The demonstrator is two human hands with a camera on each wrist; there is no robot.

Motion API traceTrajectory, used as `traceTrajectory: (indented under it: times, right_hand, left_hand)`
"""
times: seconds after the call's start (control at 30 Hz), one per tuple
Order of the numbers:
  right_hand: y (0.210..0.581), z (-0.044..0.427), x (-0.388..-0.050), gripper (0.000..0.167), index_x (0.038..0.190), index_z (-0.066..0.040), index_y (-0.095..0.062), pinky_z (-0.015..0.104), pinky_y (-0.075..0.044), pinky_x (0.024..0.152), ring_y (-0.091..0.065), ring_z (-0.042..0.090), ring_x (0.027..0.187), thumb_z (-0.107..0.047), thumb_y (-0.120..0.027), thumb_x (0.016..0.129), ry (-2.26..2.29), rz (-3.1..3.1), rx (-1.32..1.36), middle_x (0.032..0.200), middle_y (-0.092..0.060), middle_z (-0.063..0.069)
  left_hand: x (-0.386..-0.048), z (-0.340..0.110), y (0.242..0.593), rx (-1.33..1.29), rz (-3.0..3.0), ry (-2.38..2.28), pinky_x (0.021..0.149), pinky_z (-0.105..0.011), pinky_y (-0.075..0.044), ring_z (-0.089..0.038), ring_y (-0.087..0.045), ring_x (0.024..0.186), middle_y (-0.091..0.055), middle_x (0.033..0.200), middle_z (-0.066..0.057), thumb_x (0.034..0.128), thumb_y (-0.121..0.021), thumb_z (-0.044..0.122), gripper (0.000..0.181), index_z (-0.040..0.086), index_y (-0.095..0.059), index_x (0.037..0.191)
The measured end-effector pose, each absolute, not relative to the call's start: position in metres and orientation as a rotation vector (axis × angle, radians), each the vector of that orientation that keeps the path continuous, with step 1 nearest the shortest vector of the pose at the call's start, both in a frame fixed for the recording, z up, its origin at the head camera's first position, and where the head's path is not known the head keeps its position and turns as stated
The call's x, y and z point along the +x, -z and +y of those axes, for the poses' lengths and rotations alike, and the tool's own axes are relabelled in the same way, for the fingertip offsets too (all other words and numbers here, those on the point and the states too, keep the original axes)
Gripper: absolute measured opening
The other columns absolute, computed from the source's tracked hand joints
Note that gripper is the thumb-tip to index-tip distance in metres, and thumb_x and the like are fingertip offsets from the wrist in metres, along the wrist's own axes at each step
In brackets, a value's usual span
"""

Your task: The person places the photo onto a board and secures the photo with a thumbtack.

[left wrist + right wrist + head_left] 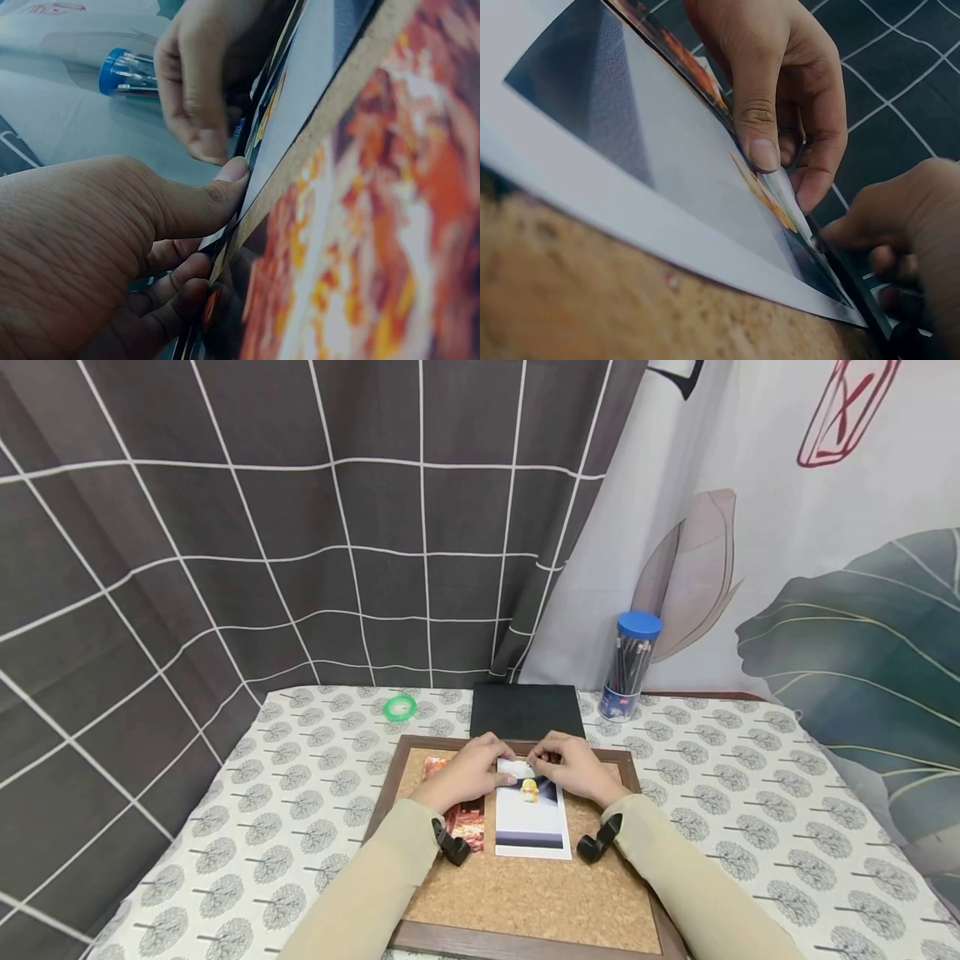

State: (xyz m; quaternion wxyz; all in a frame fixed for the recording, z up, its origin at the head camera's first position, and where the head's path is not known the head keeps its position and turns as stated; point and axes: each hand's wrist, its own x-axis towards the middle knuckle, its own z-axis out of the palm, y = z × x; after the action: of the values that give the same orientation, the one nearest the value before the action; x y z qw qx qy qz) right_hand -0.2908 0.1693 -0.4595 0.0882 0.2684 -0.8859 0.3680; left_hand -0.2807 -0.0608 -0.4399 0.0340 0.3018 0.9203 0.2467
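Observation:
A photo print (528, 827) with a small yellow figure lies on a framed corkboard (525, 902). At the print's upper left, my left hand (468, 768) pinches its top edge, the thumb (199, 206) on the picture side and the other fingers curled behind. My right hand (573, 768) is bent over the upper right part of the print. Its fingertips come close to the top edge in the right wrist view; whether anything small sits between them is hidden. Left of the print, a red-orange picture (468, 827) is on the cork, partly covered by my left hand and wrist.
Behind the corkboard lies a flat black panel (525, 710). A clear jar with a blue lid (630, 668), holding dark sticks, stands at the back right. A green tape roll (400, 708) rests at the back left on the tree-patterned cloth (285, 827). Curtains hang behind.

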Motion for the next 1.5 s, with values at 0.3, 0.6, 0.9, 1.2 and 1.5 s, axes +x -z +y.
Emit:
traceTrajectory:
  times: [0.3,0.6,0.9,1.2,1.5]
  right_hand:
    - [0.4574,0.1706,-0.2911,0.009,0.088,-0.019,-0.077,0.025,-0.045,0.063,-0.052,0.009,0.072,-0.011,-0.073,0.089,-1.071,-2.625,0.777,0.081,-0.057,-0.01]
    - [0.4581,0.1709,-0.2892,0.008,0.088,-0.019,-0.078,0.026,-0.046,0.062,-0.053,0.007,0.071,-0.012,-0.074,0.089,-1.032,-2.622,0.786,0.079,-0.058,-0.012]
    - [0.4592,0.1697,-0.2887,0.008,0.087,-0.02,-0.077,0.026,-0.047,0.061,-0.053,0.006,0.07,-0.012,-0.074,0.089,-0.988,-2.597,0.851,0.082,-0.058,-0.013]
    - [0.459,0.1706,-0.2903,0.008,0.087,-0.02,-0.078,0.026,-0.047,0.062,-0.053,0.005,0.07,-0.012,-0.075,0.089,-0.964,-2.575,0.864,0.082,-0.058,-0.015]
    - [0.4595,0.1714,-0.29,0.008,0.09,-0.02,-0.078,0.026,-0.046,0.062,-0.052,0.005,0.069,-0.013,-0.074,0.09,-0.945,-2.598,0.9,0.081,-0.056,-0.015]
  left_hand:
    - [-0.2829,-0.0606,0.4403,0.937,2.839,-0.749,0.099,-0.035,-0.046,-0.018,-0.053,0.111,-0.056,0.114,0.0,0.0957,-0.071,0.03,0.031,0.012,-0.068,0.121]
    - [-0.2801,-0.061,0.44,0.927,2.819,-0.762,0.1,-0.035,-0.046,-0.018,-0.054,0.112,-0.056,0.115,0.0,0.096,-0.07,0.031,0.032,0.013,-0.068,0.122]
    - [-0.2794,-0.0629,0.4424,0.93,2.824,-0.765,0.099,-0.035,-0.046,-0.019,-0.054,0.112,-0.056,0.117,-0.001,0.0962,-0.07,0.03,0.031,0.013,-0.068,0.122]
    - [-0.2805,-0.0624,0.4387,0.949,2.838,-0.758,0.099,-0.035,-0.046,-0.018,-0.054,0.111,-0.056,0.115,-0.001,0.0961,-0.07,0.03,0.031,0.012,-0.068,0.121]
    - [-0.2802,-0.0622,0.4399,0.962,2.832,-0.753,0.099,-0.035,-0.046,-0.019,-0.054,0.111,-0.057,0.116,-0.002,0.0961,-0.07,0.03,0.031,0.012,-0.068,0.121]
